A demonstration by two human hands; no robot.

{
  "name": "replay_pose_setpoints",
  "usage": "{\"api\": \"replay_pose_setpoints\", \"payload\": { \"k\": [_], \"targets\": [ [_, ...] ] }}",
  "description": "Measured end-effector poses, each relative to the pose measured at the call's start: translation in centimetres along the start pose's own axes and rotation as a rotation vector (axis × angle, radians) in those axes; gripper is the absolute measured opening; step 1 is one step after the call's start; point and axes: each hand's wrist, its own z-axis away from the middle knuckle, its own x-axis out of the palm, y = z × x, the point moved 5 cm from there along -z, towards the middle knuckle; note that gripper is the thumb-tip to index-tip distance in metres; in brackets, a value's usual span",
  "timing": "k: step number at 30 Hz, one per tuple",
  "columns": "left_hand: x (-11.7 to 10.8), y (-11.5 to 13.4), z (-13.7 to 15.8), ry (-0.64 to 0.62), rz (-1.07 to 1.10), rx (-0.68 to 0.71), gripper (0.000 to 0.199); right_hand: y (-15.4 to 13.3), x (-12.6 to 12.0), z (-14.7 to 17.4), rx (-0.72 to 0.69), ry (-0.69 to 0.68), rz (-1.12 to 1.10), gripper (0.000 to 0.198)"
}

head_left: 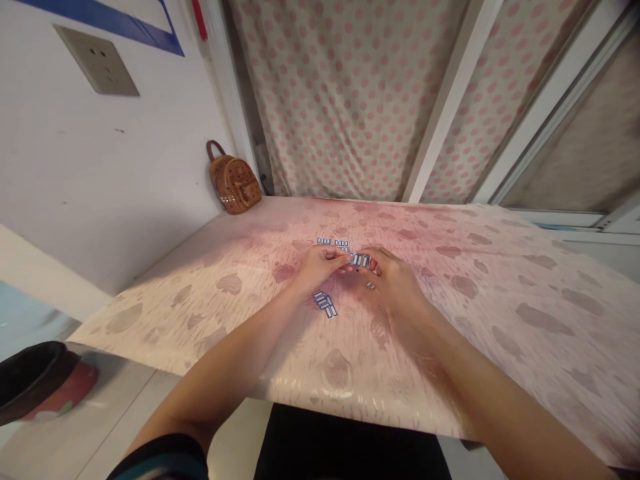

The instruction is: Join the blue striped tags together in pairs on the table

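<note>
My left hand (326, 261) and my right hand (395, 275) meet over the middle of the table. Between their fingertips they hold a small flat strip (360, 260) with pale rectangles edged in blue, like a sheet of labels; its kind is not certain. My left thumb presses on its left end, while my right fingers grip its right end. Nearer to me, below my left hand, lies a loose group of similar blue-edged strips (326, 305), partly overlapping. Just beyond my hands are more such strips (324, 241), partly hidden by my fingers. A small pale piece (371, 285) shows beside my right fingers.
A patterned pinkish tablecloth (225, 320) covers the table. A small brown backpack (237, 183) stands at the far left corner against the wall. Behind the table hangs a dotted curtain (340, 100). A dark-rimmed bin (47, 380) is on the floor at left.
</note>
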Motion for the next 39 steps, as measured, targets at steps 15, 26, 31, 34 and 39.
{"api": "replay_pose_setpoints", "payload": {
  "k": [15,26,31,34,39],
  "targets": [
    [-2.6,0.6,-1.2,0.25,-0.056,-0.001,0.005,-2.8,1.9,0.9,-0.245,-0.159,-0.175,0.022],
    [-2.8,0.9,-1.2,0.256,-0.069,0.004,0.007,-4.2,5.6,2.1,-0.442,-0.434,-0.203,0.036],
    [-2.7,0.7,-1.3,0.239,-0.065,0.011,0.007,-1.3,3.9,0.9,-0.322,-0.383,-0.061,0.031],
    [-2.7,0.6,-1.4,0.23,-0.064,0.024,0.006,-1.0,3.0,0.8,-0.245,-0.372,0.002,0.024],
    [-2.6,0.6,-1.2,0.249,-0.05,0.004,0.004,-0.6,3.0,1.7,-0.197,-0.472,0.079,0.016]
  ]
}}
